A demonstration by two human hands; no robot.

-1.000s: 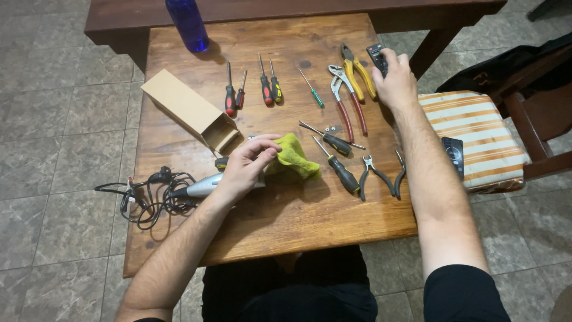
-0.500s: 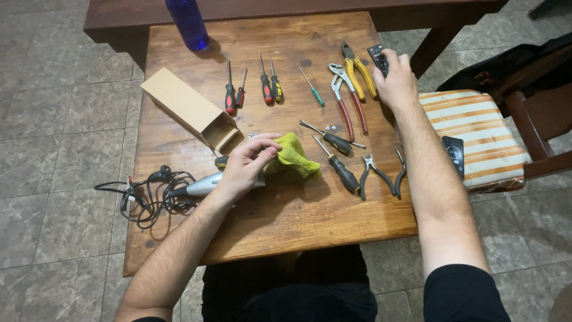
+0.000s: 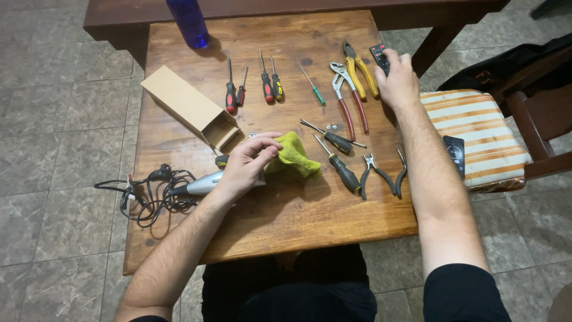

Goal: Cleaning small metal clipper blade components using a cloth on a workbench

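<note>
Nearest the person, on the wooden table (image 3: 280,220), a grey, tapered corded tool (image 3: 205,183) is being covered by the left hand (image 3: 244,167), whose fingers are being closed on a crumpled yellow-green cloth (image 3: 295,158) just beside it; the cloth is being bunched into soft folds, bright against the brown boards, near the table's middle. A tangled black cable (image 3: 152,188) is being trailed off the left edge from the tool. To the right of the cloth, two black-handled screwdrivers (image 3: 339,156) and small pliers (image 3: 376,173) are being left lying. An open cardboard box (image 3: 187,107) is being kept at a slant left of the hand. Farther off, a row of small screwdrivers (image 3: 268,86), red-handled pliers (image 3: 348,101) and yellow-handled pliers (image 3: 360,74) are being laid out. At the far right edge, a black remote (image 3: 379,56) is being gripped by the right hand (image 3: 398,83), fingers curled over it. A blue bottle (image 3: 189,24) is being stood at the far edge.
</note>
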